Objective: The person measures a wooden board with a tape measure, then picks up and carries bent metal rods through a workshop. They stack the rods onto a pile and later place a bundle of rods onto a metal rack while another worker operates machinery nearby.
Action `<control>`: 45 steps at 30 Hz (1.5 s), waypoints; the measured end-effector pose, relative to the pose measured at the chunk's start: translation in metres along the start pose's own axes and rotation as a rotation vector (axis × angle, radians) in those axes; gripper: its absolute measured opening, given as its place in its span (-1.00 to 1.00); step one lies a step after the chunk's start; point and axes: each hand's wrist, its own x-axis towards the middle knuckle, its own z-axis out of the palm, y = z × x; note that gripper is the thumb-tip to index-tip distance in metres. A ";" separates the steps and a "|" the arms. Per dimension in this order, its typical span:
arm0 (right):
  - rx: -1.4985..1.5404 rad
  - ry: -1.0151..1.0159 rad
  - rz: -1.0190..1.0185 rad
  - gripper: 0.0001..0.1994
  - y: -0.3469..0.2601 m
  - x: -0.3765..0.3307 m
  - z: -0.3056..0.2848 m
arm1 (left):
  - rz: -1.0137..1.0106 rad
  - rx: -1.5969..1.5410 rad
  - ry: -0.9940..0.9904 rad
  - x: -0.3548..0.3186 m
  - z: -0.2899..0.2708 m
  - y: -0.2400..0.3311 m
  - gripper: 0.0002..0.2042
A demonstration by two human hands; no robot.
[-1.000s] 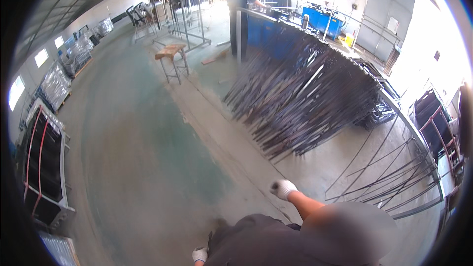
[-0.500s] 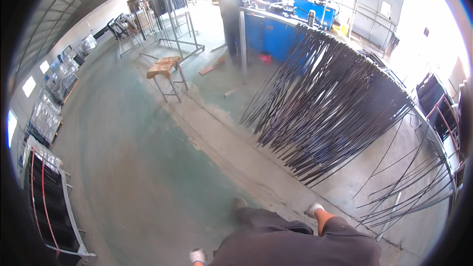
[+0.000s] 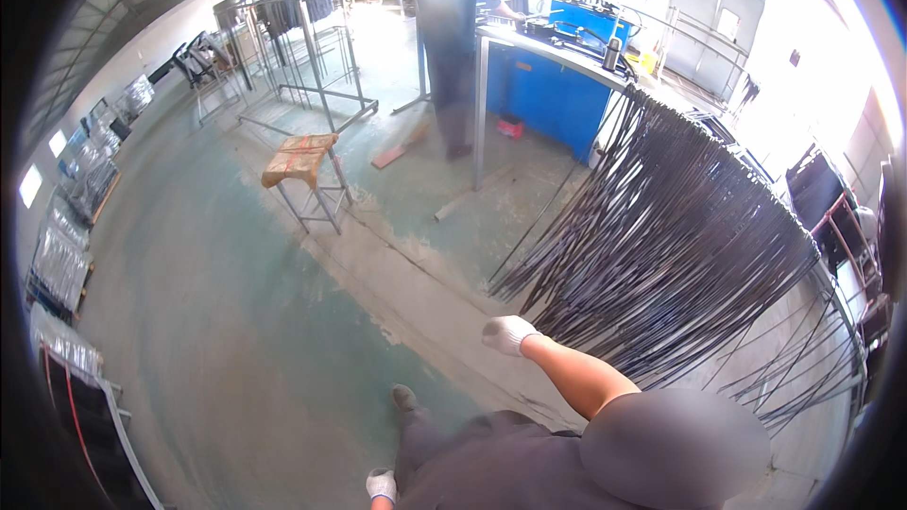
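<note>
My right hand, in a white knitted glove, reaches out ahead of my body with its fingers curled in and nothing visible in them. Just beyond it and to its right is a dense row of long thin black rods hanging from a rail; I see no contact between hand and rods. My left hand, gloved likewise, hangs low beside my dark trousers near the bottom edge. Its fingers look curled, and no object shows in it. One shoe is forward on the floor.
A stool with a brown padded top stands ahead on the left. Beyond are metal frame racks, a blue workbench and a person standing at it. Wrapped stacks line the left wall; planks lie on the floor.
My right hand has swung forward and left from beside my leg. The stool and rods have shifted in view as I move forward, and my left hand stays low at my side.
</note>
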 end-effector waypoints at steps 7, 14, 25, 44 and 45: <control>0.059 0.039 0.433 -0.58 0.056 0.053 0.059 | 0.082 0.210 -0.032 0.199 -0.034 0.082 -0.77; 0.039 -0.233 0.813 -0.46 0.109 0.056 0.109 | 0.016 -0.119 -0.036 0.335 -0.098 0.278 -0.89; 0.285 0.057 0.623 -0.56 0.008 0.370 -0.076 | 0.122 0.115 -0.274 0.405 -0.042 0.558 -0.74; 0.014 0.812 0.414 -0.77 -0.092 0.503 -0.441 | 0.438 0.395 -0.201 0.663 0.022 0.856 -0.59; 0.000 0.914 0.375 -0.77 -0.082 0.503 -0.455 | 0.484 0.425 -0.179 0.678 0.027 0.872 -0.60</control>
